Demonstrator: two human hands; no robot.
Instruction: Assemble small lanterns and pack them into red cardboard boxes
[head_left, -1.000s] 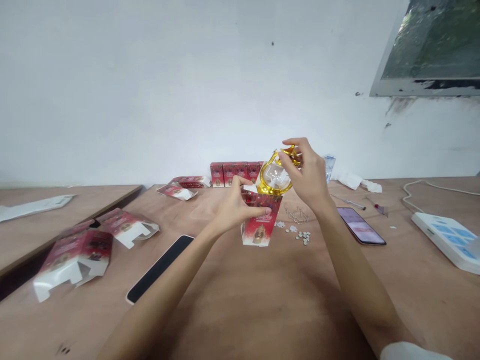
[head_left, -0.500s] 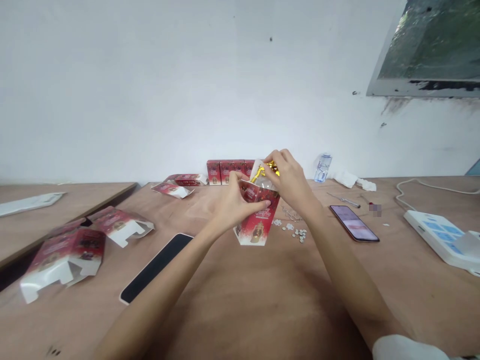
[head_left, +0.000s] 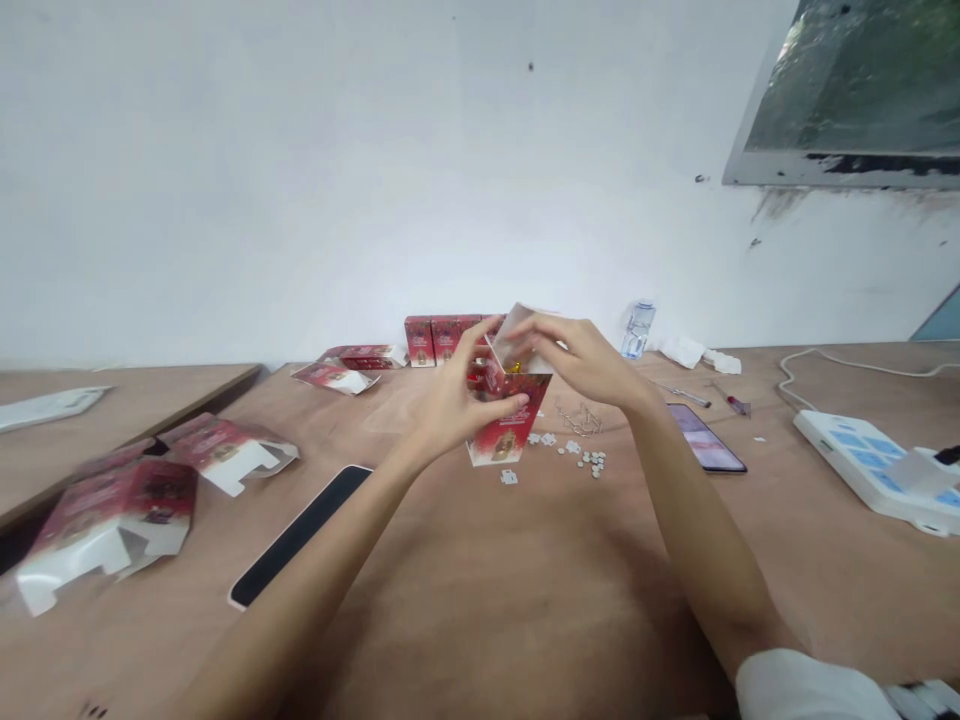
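My left hand (head_left: 450, 405) is wrapped round an upright red-and-white printed carton box (head_left: 504, 425), thumb across its front. The top of the box is open, with a white lid flap (head_left: 517, 322) standing up at the back. A bit of gold ribbon (head_left: 516, 368) shows just inside the mouth; what it belongs to is hidden in the box. At the flap, the bent fingers of my right hand (head_left: 581, 358) close on its edge. Small white cut-out pieces (head_left: 508, 477) and round buttons (head_left: 595, 461) lie on the wooden table near the box.
Several finished-looking red boxes (head_left: 418, 342) line the wall, partly hidden. Unfolded cartons (head_left: 124, 515) lie to the left. A dark phone (head_left: 300, 540) is by my left forearm, a lit phone (head_left: 707, 438) by my right. A white power strip (head_left: 874, 465) sits far right.
The gold-ribboned clear item has gone down into the box, leaving only a bit of gold showing. My right hand has moved from the ribbon to the lid flap. The left hand keeps its hold.
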